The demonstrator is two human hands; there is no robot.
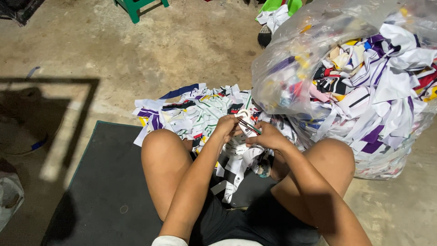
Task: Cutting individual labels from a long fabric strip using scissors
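I sit on a dark mat (104,182) with my knees apart. My left hand (226,126) and my right hand (266,136) meet between my knees, both closed on a bundle of white printed fabric strips (236,152) that hangs down toward my lap. A thin strip with red and green stripes (248,125) stretches between the two hands. Just beyond my hands lies a loose pile of white, purple and green fabric scraps (191,111) on the floor.
A large clear plastic bag (359,77) stuffed with fabric scraps stands at my right, against my right knee. A green plastic stool (134,7) stands at the far edge. Bare concrete floor (114,54) lies to the left, with a shadowed object (9,196) at the left edge.
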